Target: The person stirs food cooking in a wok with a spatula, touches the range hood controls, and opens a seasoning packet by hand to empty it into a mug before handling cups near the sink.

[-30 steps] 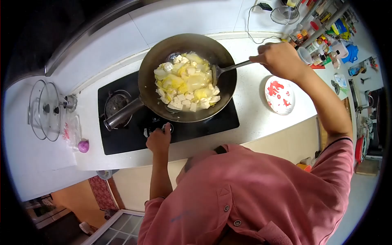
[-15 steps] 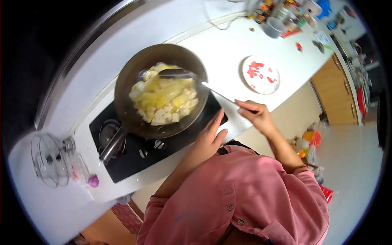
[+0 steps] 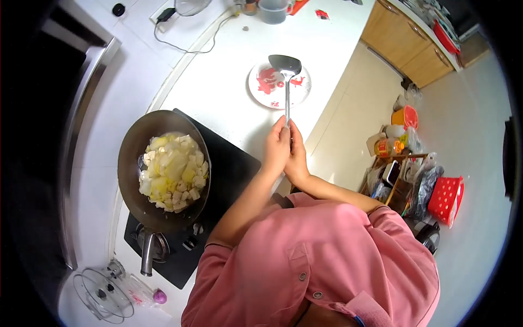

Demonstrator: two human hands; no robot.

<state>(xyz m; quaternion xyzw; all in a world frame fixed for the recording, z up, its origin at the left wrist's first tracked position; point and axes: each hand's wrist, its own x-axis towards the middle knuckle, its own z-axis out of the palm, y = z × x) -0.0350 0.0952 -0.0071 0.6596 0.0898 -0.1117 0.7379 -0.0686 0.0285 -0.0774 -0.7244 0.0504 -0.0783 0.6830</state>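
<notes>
My left hand (image 3: 277, 146) and my right hand (image 3: 297, 159) are pressed together around the handle end of a metal wok spatula (image 3: 287, 98). Its dark blade is over a white plate with red patterns (image 3: 262, 95); whether it touches the plate I cannot tell. To the left, a wok (image 3: 129, 188) stands on the black stove (image 3: 231, 158), its handle pointing toward the bottom of the view. Inside the wok lie white tofu-like cubes and pale yellow pieces (image 3: 174, 171).
A wire rack (image 3: 103, 297) and a purple onion-like bulb (image 3: 159, 296) lie at the lower left. A grey container (image 3: 273, 11) and a cable (image 3: 188, 52) are at the back. On the right, a polka-dot red basket (image 3: 447, 200) and bottles stand near the floor.
The spatula has moved out of the wok to above the plate. My left hand, open beside the wok earlier, has joined my right on the handle. The view has turned to the right.
</notes>
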